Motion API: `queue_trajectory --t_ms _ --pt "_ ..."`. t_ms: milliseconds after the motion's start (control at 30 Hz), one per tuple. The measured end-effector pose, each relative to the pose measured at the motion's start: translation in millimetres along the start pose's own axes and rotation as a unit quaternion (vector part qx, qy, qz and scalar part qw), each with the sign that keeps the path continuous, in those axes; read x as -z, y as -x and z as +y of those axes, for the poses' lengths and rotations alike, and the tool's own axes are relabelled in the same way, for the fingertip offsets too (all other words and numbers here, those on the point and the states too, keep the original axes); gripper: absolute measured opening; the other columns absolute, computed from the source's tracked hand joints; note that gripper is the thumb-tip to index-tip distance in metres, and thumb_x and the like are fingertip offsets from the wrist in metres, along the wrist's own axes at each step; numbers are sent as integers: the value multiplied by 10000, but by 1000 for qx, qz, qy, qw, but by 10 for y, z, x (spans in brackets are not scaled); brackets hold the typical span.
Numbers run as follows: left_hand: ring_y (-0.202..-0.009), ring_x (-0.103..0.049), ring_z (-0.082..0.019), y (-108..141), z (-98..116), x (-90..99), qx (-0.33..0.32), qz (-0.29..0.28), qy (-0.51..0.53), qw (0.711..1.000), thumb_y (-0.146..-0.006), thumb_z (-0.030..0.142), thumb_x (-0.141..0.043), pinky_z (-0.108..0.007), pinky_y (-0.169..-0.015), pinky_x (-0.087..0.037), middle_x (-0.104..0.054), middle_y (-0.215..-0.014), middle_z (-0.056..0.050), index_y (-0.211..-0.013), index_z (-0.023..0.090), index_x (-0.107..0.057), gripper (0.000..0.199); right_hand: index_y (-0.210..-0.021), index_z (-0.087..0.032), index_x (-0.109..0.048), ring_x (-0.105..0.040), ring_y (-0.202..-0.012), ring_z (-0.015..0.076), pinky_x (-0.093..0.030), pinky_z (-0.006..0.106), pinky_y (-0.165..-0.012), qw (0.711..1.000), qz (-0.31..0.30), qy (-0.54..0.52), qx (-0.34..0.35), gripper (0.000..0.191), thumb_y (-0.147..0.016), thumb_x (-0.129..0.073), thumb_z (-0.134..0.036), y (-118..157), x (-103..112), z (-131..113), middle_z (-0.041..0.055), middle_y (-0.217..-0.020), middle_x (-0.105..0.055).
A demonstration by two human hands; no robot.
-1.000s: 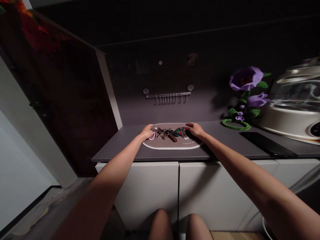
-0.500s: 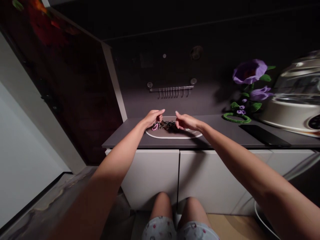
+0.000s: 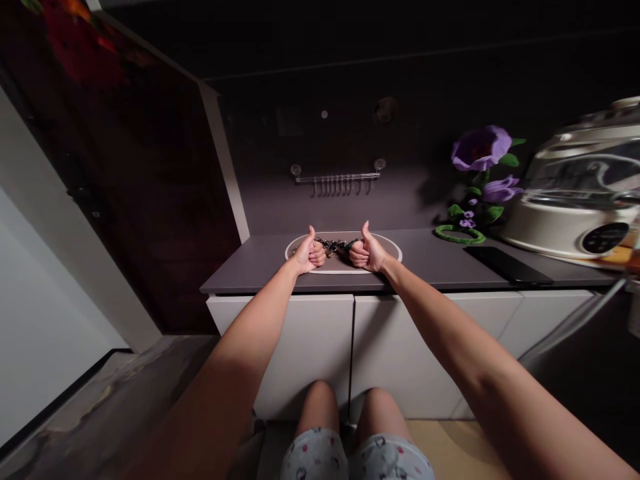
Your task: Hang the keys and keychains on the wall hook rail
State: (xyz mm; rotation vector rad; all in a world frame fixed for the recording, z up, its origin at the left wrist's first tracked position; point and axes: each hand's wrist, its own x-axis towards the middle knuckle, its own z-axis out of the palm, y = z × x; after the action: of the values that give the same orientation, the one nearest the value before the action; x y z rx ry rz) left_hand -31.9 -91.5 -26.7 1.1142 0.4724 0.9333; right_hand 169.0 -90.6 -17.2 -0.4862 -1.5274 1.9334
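My left hand and my right hand are side by side over the oval mat, a small gap between them. On each, the fingers are curled into a fist and the thumb points up; I see nothing held in either. In the gap, just beyond the knuckles, lies a tangled cluster of shiny metal pieces that looks like a bunch of keys. Both fists hide its ends, and I cannot tell whether they touch it.
The mat lies on a dark countertop above white cabinet doors. A clear hook rail hangs on the wall behind. To the right are a purple artificial flower, a black phone and a cream appliance.
Both hands have come slightly nearer to me and turned, thumbs now straight up with the fingers curled. The pink loop seen near the left hand is now hidden. The view has shifted slightly.
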Motion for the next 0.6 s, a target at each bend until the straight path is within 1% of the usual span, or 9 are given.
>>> queue_trajectory --t_ms 133,233,267,333,400,433,500,567,600 --pt "-272 -178 -43 -1 3 -8 0 1 -9 1000 -725 732 -295 -189 -321 -113 -175 -297 56 -399 188 -225 639 -381 -202 -194 -140 -285 39 -113 182 -295 1000 22 9 -5 682 -707 -40 -781 -2 -9 -3 -56 -312 -150" --pt "-276 -158 -36 -9 47 -14 -7 22 -56 998 -750 653 -415 -176 -330 -116 -184 -304 82 -480 166 -376 558 -417 -193 -267 -139 -293 36 -108 181 -303 996 68 50 7 671 -733 -122 -767 -39 -50 -25 -69 -329 -167" --pt "-280 -163 -35 -16 79 -12 -24 37 -75 996 -756 594 -477 -173 -337 -125 -194 -307 91 -529 160 -424 493 -445 -185 -320 -138 -296 34 -105 180 -307 993 89 77 16 658 -747 -180 -752 -69 -78 -40 -75 -335 -180" --pt "-297 -211 -37 -37 173 5 -78 82 -115 987 -753 456 -572 -171 -357 -164 -254 -326 96 -620 155 -478 342 -546 -164 -435 -148 -304 30 -107 175 -318 979 133 148 42 577 -769 -335 -687 -161 -150 -79 -90 -351 -214" --pt "-333 -289 -40 -66 296 52 -129 147 -170 966 -739 342 -609 -175 -388 -219 -357 -378 84 -672 152 -501 228 -662 -150 -501 -186 -313 28 -133 171 -331 953 176 239 65 439 -778 -473 -573 -299 -224 -122 -94 -370 -272" --pt "-358 -327 -42 -83 361 88 -144 179 -209 951 -734 298 -612 -178 -409 -246 -409 -415 73 -689 149 -514 183 -702 -148 -513 -223 -322 28 -161 169 -340 934 198 287 74 366 -782 -517 -504 -383 -254 -141 -89 -385 -319" --pt "-420 -394 -50 -117 484 184 -161 228 -305 911 -725 228 -603 -185 -463 -299 -485 -483 50 -705 142 -542 108 -769 -148 -529 -328 -364 34 -243 165 -378 891 236 378 82 220 -782 -565 -365 -570 -282 -167 -64 -448 -437" --pt "-492 -445 -67 -149 577 300 -178 246 -403 863 -717 185 -588 -196 -527 -340 -532 -539 29 -701 138 -569 53 -846 -150 -547 -433 -449 46 -327 165 -450 846 268 452 90 130 -763 -581 -243 -767 -269 -172 -33 -557 -540" --pt "-528 -464 -77 -164 609 361 -188 245 -446 840 -714 170 -581 -203 -559 -354 -551 -567 19 -696 138 -581 37 -875 -152 -556 -471 -500 54 -356 168 -493 824 278 484 95 141 -745 -588 -197 -862 -250 -168 -20 -610 -571"
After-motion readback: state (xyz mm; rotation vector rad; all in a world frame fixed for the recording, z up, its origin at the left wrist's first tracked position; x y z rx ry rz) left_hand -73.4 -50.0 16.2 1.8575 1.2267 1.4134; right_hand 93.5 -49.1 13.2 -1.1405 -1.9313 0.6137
